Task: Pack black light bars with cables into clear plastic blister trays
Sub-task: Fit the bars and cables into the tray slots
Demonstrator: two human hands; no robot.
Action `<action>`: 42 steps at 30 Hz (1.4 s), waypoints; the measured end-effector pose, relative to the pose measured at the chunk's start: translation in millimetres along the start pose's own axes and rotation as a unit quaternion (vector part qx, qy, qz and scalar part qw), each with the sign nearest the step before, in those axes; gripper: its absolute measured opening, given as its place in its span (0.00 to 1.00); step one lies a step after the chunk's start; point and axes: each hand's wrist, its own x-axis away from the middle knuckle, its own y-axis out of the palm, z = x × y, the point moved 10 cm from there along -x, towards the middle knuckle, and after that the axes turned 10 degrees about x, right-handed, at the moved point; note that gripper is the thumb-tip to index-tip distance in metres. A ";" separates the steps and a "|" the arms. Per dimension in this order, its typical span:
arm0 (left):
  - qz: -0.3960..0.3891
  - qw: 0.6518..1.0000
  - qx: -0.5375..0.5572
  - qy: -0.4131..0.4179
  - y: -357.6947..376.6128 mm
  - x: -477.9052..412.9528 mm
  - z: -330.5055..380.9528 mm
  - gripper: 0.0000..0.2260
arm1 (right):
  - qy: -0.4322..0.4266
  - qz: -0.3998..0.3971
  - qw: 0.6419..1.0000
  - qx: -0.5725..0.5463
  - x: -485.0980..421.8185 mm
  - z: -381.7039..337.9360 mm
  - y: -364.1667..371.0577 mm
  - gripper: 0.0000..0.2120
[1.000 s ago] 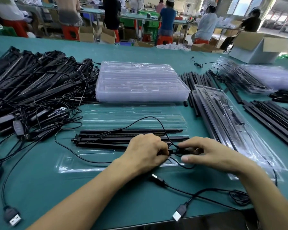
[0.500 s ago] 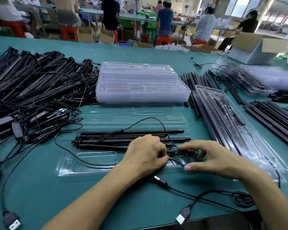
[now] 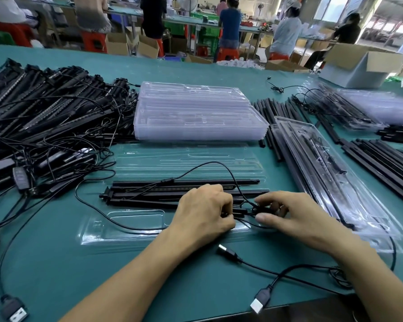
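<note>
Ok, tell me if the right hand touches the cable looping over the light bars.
Touching. The head view shows the right hand pinching that cable between thumb and fingers.

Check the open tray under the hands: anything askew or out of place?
The light bars lie fanned across the open tray, not parallel, and a cable loops out past its left side onto the table.

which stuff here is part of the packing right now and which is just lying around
In hand: left hand, right hand, both holding the cable; light bars in the open tray.
Lying about: tray stack, bar pile, loose rods, cardboard box.
</note>
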 end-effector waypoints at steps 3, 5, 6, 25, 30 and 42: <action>-0.004 1.000 -0.006 -0.002 0.0 0.2 0.3 0.09 | 0.004 -0.046 0.999 0.008 2.5 -0.9 6.1 0.30; 0.003 1.000 -0.012 0.004 -0.9 1.2 0.1 0.08 | 0.010 -0.051 0.998 0.020 2.4 0.4 7.6 0.31; 0.005 1.000 -0.012 0.009 -0.9 1.8 -0.5 0.09 | 0.011 -0.053 0.998 0.021 1.8 0.0 8.8 0.31; 0.136 0.990 -0.026 -0.022 -48.7 1.0 -14.8 0.29 | 0.046 0.021 0.988 0.147 -3.1 -11.6 17.2 0.14; -0.019 0.994 -0.079 -0.074 -24.9 -12.6 -43.9 0.41 | 0.059 0.062 0.986 0.141 1.5 -13.1 10.3 0.07; -0.079 0.984 -0.146 0.057 -3.4 -7.3 -18.9 0.24 | 0.072 0.117 0.990 0.035 9.5 -13.3 -1.1 0.10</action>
